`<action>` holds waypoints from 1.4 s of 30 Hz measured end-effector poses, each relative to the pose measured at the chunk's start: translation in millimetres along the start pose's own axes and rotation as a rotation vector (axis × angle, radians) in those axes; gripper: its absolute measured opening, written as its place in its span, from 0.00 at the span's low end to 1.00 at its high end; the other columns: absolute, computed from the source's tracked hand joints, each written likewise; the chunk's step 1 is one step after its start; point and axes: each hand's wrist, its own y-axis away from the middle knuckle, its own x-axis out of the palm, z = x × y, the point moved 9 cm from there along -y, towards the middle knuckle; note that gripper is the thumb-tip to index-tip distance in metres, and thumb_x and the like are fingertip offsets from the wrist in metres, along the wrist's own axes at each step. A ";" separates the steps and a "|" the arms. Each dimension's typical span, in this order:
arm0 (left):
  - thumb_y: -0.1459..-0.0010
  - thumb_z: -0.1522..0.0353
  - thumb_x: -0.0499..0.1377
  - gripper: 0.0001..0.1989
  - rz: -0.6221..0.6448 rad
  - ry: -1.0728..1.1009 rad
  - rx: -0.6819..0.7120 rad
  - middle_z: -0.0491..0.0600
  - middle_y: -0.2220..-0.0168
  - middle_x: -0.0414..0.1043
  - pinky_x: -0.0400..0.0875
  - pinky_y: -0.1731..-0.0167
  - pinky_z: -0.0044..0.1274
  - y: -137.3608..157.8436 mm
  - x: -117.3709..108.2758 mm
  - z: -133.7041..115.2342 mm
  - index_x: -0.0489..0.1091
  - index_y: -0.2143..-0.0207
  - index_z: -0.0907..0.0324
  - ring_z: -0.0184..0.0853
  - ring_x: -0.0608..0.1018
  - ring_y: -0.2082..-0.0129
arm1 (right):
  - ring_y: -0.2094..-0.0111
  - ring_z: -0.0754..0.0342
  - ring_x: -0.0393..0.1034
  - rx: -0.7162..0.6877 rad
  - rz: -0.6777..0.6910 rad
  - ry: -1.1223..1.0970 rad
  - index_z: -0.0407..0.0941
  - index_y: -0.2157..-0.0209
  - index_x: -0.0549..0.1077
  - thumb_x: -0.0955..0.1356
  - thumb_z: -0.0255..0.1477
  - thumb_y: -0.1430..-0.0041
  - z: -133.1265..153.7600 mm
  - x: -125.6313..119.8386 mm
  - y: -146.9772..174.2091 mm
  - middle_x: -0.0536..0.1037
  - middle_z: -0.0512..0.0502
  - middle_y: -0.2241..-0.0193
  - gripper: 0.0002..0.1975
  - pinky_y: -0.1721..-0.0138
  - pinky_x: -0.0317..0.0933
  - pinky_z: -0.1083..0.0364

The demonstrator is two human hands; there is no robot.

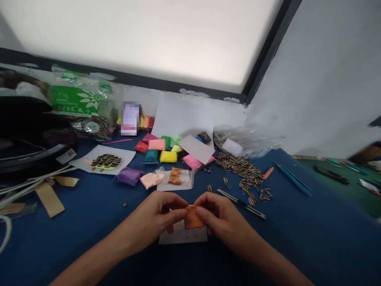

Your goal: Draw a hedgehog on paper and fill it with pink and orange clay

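Between my left hand [166, 212] and my right hand [217, 212] is a flattened piece of orange modelling clay [193, 218]. Thumb and fingers of each hand pinch one side of it. Below the clay lies a small white paper [181, 237] with faint drawn lines, partly hidden by my hands. Just beyond my fingers, an opened clear packet [176, 176] holds brownish-orange clay. Beside it sits a packet of pale peach clay [152, 179], and a purple clay packet [129, 176] lies further left.
Several coloured clay packets [168, 157] sit in the middle. Striped sunflower seeds [238, 167] are heaped to the right, near a utility knife [241, 203] and blue tweezers [293, 179]. At left are a seed-and-clay turtle picture [104, 161], a green seed bag [80, 103] and white cables [32, 180].
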 end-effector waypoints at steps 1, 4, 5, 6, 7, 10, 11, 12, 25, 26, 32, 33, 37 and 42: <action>0.47 0.54 0.60 0.19 -0.005 0.013 0.001 0.46 0.71 0.76 0.65 0.76 0.22 -0.9 2.2 2.4 0.76 0.65 0.61 0.31 0.72 0.78 | 0.74 0.56 0.64 -0.014 -0.008 0.046 0.43 0.63 0.72 0.66 0.33 0.34 1.5 -0.2 1.2 0.72 0.50 0.73 0.08 0.75 0.58 0.58; 0.49 0.55 0.59 0.19 -0.044 0.020 -0.023 0.45 0.74 0.73 0.62 0.79 0.21 -2.8 5.3 8.8 0.76 0.67 0.62 0.30 0.69 0.79 | 0.73 0.55 0.65 -0.074 -0.081 0.235 0.43 0.65 0.73 0.66 0.31 0.34 8.6 -3.8 5.4 0.73 0.50 0.74 0.07 0.72 0.58 0.57; 0.49 0.55 0.59 0.19 -0.052 0.014 -0.029 0.44 0.74 0.72 0.61 0.79 0.21 -3.0 6.2 9.1 0.76 0.67 0.62 0.29 0.68 0.79 | 0.73 0.55 0.65 -0.089 -0.098 0.271 0.43 0.64 0.73 0.66 0.30 0.34 10.4 -4.3 6.4 0.73 0.51 0.74 0.06 0.72 0.57 0.57; 0.50 0.55 0.59 0.19 -0.052 0.008 -0.030 0.44 0.75 0.71 0.61 0.78 0.21 -2.9 7.4 8.3 0.76 0.67 0.62 0.29 0.68 0.79 | 0.73 0.55 0.66 -0.097 -0.104 0.288 0.43 0.64 0.74 0.67 0.29 0.35 11.3 -4.0 6.8 0.74 0.51 0.74 0.05 0.72 0.57 0.57; 0.50 0.55 0.58 0.20 -0.046 0.000 -0.032 0.44 0.75 0.71 0.61 0.78 0.21 -2.8 8.6 7.0 0.76 0.67 0.62 0.30 0.67 0.79 | 0.73 0.56 0.66 -0.099 -0.102 0.293 0.44 0.64 0.74 0.67 0.29 0.35 11.4 -3.2 6.7 0.74 0.52 0.75 0.04 0.72 0.57 0.57; 0.49 0.54 0.56 0.22 -0.076 -0.074 -0.032 0.45 0.74 0.72 0.61 0.77 0.23 -2.0 3.5 3.4 0.78 0.62 0.61 0.32 0.67 0.78 | 0.74 0.56 0.66 -0.087 -0.100 0.302 0.44 0.67 0.75 0.68 0.28 0.36 8.8 -2.5 4.1 0.74 0.52 0.76 0.05 0.72 0.56 0.57; 0.48 0.54 0.55 0.23 -0.111 -0.126 -0.031 0.45 0.74 0.72 0.61 0.76 0.24 -1.6 -2.2 2.8 0.78 0.61 0.61 0.33 0.68 0.77 | 0.73 0.56 0.65 -0.083 -0.106 0.303 0.43 0.68 0.74 0.67 0.29 0.36 7.9 -3.2 2.9 0.73 0.52 0.76 0.06 0.72 0.56 0.57; 0.47 0.54 0.54 0.23 -0.169 -0.186 -0.025 0.46 0.74 0.72 0.62 0.75 0.24 -0.8 -10.6 2.0 0.77 0.59 0.60 0.34 0.68 0.76 | 0.73 0.56 0.65 -0.080 -0.110 0.296 0.43 0.69 0.74 0.67 0.29 0.35 6.8 -3.7 1.8 0.73 0.52 0.75 0.08 0.72 0.56 0.57; 0.54 0.71 0.61 0.20 -0.015 -0.485 -0.077 0.44 0.64 0.71 0.65 0.67 0.25 8.2 -18.0 17.3 0.71 0.55 0.53 0.38 0.73 0.65 | 0.74 0.57 0.63 -0.063 -0.099 0.317 0.43 0.68 0.74 0.67 0.29 0.34 -0.7 -0.5 -6.0 0.72 0.53 0.76 0.08 0.72 0.55 0.58; 0.54 0.72 0.60 0.21 -0.018 -0.495 -0.075 0.44 0.63 0.71 0.65 0.65 0.26 8.7 -17.0 17.5 0.71 0.55 0.52 0.39 0.73 0.63 | 0.74 0.57 0.63 -0.063 -0.096 0.320 0.43 0.68 0.74 0.67 0.29 0.34 -0.8 0.2 -6.1 0.72 0.53 0.76 0.07 0.72 0.54 0.58; 0.55 0.75 0.59 0.23 -0.034 -0.523 -0.063 0.44 0.61 0.72 0.65 0.61 0.27 9.2 -15.3 20.4 0.71 0.54 0.50 0.39 0.73 0.61 | 0.75 0.57 0.62 -0.054 -0.096 0.347 0.43 0.69 0.74 0.68 0.27 0.35 -1.1 2.4 -6.5 0.71 0.54 0.77 0.07 0.73 0.53 0.58; 0.55 0.75 0.59 0.23 -0.031 -0.526 -0.063 0.44 0.61 0.72 0.65 0.62 0.27 8.9 -15.0 20.5 0.71 0.54 0.51 0.40 0.74 0.61 | 0.75 0.57 0.63 -0.051 -0.094 0.349 0.43 0.69 0.74 0.68 0.27 0.35 -1.3 2.7 -6.6 0.71 0.54 0.77 0.07 0.73 0.53 0.58; 0.55 0.75 0.59 0.23 -0.023 -0.532 -0.065 0.44 0.61 0.72 0.65 0.61 0.27 8.2 -14.3 19.1 0.71 0.55 0.51 0.40 0.74 0.60 | 0.74 0.57 0.64 -0.059 -0.092 0.383 0.43 0.68 0.74 0.68 0.26 0.35 -0.6 3.7 -6.8 0.72 0.53 0.76 0.06 0.73 0.54 0.58; 0.55 0.74 0.59 0.24 0.000 -0.534 -0.072 0.44 0.60 0.72 0.64 0.61 0.27 9.7 -12.7 15.4 0.70 0.52 0.51 0.39 0.73 0.61 | 0.74 0.55 0.66 -0.077 -0.134 0.516 0.44 0.68 0.73 0.68 0.25 0.35 1.5 4.0 -6.4 0.74 0.52 0.77 0.06 0.71 0.54 0.57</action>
